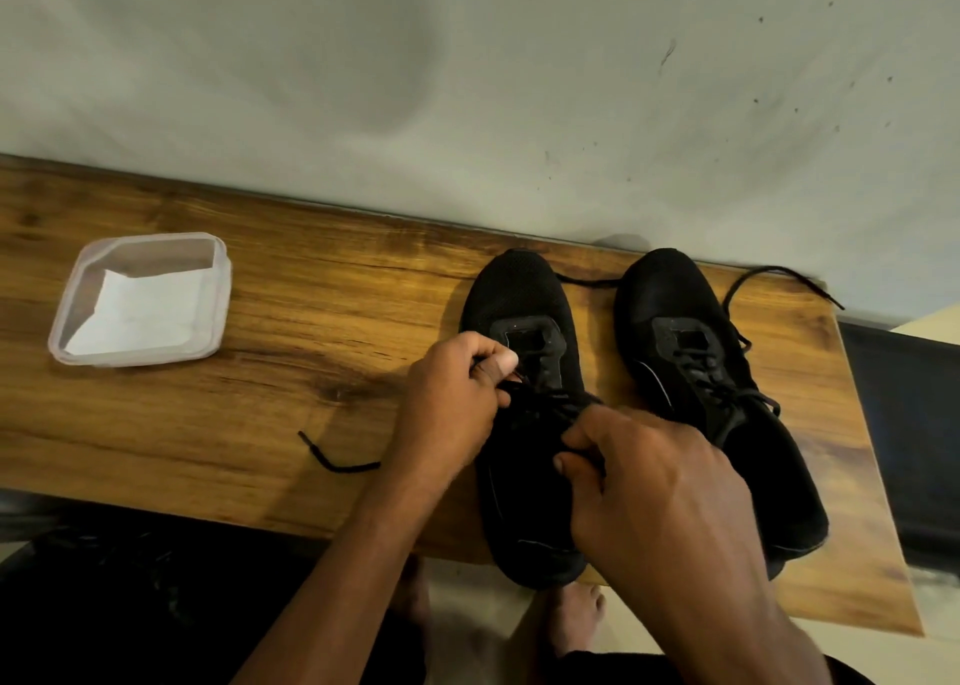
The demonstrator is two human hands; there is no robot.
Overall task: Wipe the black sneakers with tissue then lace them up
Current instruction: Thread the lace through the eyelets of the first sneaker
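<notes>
Two black sneakers stand side by side on the wooden table (291, 300), toes toward the wall. My left hand (457, 404) pinches the black lace at the eyelets of the left sneaker (519, 295). My right hand (654, 487) grips the lace and tongue area of the same shoe from the right. One loose lace end (332, 458) trails on the table to the left of my left wrist. The right sneaker (696, 352) is laced through its eyelets, and its lace end (779, 274) curls out past the toe. White tissue (137, 315) lies in a clear plastic container (221, 289) at the left.
A grey wall runs directly behind the table. The table's right edge lies just past the right sneaker, with a dark surface beyond it. Bare feet show on the floor below the near edge.
</notes>
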